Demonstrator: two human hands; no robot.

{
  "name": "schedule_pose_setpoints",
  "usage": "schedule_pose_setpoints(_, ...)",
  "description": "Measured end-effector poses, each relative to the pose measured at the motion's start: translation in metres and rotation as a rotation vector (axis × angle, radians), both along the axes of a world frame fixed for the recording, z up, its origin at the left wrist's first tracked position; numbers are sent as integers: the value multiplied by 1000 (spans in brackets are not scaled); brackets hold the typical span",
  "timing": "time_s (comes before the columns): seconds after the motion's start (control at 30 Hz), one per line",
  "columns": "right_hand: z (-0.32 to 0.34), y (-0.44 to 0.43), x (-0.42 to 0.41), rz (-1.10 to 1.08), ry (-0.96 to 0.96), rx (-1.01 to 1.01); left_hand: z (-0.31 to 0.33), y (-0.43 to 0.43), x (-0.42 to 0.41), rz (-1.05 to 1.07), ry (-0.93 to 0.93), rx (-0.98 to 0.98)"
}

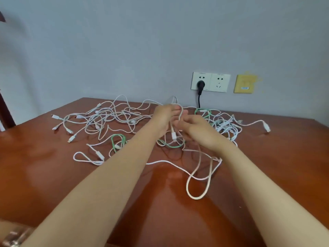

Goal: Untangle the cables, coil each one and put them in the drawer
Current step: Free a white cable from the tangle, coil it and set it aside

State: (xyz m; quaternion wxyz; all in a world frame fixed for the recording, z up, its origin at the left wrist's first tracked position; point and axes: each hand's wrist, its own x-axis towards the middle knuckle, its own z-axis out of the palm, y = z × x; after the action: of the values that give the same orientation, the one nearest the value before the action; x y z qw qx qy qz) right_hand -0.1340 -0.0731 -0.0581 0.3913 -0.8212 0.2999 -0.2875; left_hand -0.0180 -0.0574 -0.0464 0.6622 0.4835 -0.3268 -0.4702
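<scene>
A tangle of several white cables (106,120) and a few green ones (118,141) sprawls over the brown wooden table (44,166). My left hand (164,116) and my right hand (197,131) are raised together over the middle of the pile. Both pinch one white cable (180,113) that runs up between the fingers. Its white plug (174,136) dangles just below my hands. The same cable hangs down in a long loop (197,184) onto the table near me. No drawer is in view.
Behind the table, a grey wall carries a white double socket (210,82) with a black plug (200,85) and cord in it. Right of the socket is a yellow wall plate (245,84). A dark wooden post (6,111) stands at far left.
</scene>
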Motion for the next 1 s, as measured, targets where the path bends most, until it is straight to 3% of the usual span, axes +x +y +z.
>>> schedule_pose_setpoints(0.1, -18, -17, -12, -87, -81, -29, -7, -4, -15, -66, 229, -93)
schedule_pose_setpoints(0.2, -33, -28, -21, -115, -39, -41, -16, -6, -22, -120, 281, -118)
schedule_pose_setpoints(0.43, -44, -29, -21, -38, 198, -112, -44, -11, -31, -198, 142, -103)
schedule_pose_setpoints(0.7, -50, -31, -23, 15, 317, -189, -61, -11, -30, -245, -203, -25)
schedule_pose_setpoints(0.77, -50, -29, -23, 12, 326, -212, -60, -11, -28, -234, -118, -49)
schedule_pose_setpoints(0.93, -46, -29, -22, -60, 266, -148, -49, -20, -11, -50, 446, -125)
schedule_pose_setpoints(1.0, -45, -30, -23, -65, 231, -66, -49, -23, 1, 10, 506, -87)
